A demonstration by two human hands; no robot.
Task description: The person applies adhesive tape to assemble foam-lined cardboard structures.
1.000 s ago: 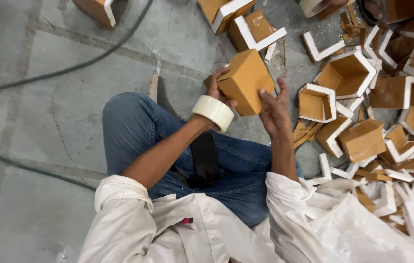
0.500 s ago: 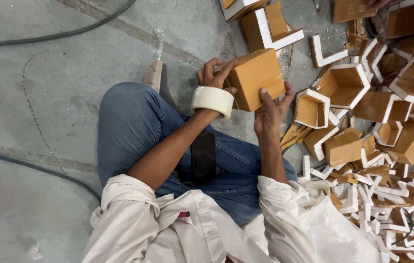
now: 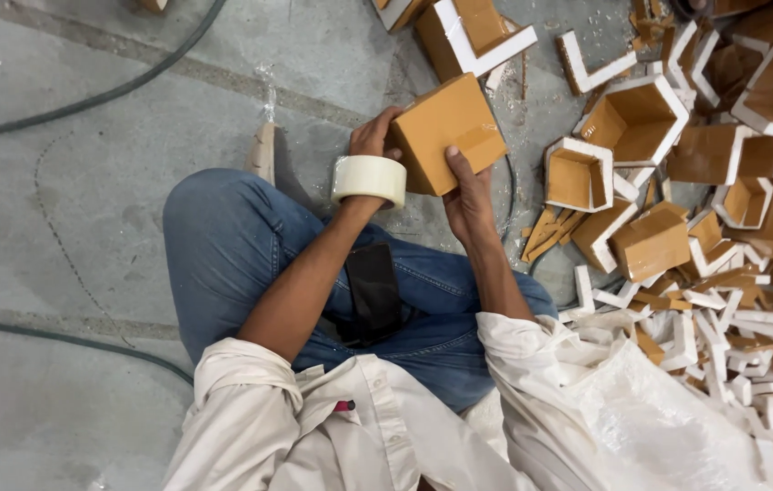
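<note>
The person sits cross-legged on a concrete floor (image 3: 86, 209) in blue jeans (image 3: 241, 245) and a pale shirt (image 3: 314, 427). A crumpled plastic sheet (image 3: 650, 418) lies over the lap at about four o'clock. A roll of clear tape (image 3: 369, 179) is worn like a bracelet on the left wrist. The left hand (image 3: 375, 136) grips the left edge of a brown box (image 3: 447, 132), its fingers curled around that edge. The right hand (image 3: 470, 195) holds the box from below, fingers pressed flat against its side. The box sits tilted between both hands, at twelve o'clock from the knees. From two to four o'clock lies a heap of similar open boxes (image 3: 636, 123) with white rims and broken strips (image 3: 723, 336). A dark cable (image 3: 114, 91) crosses the floor at ten o'clock.
</note>
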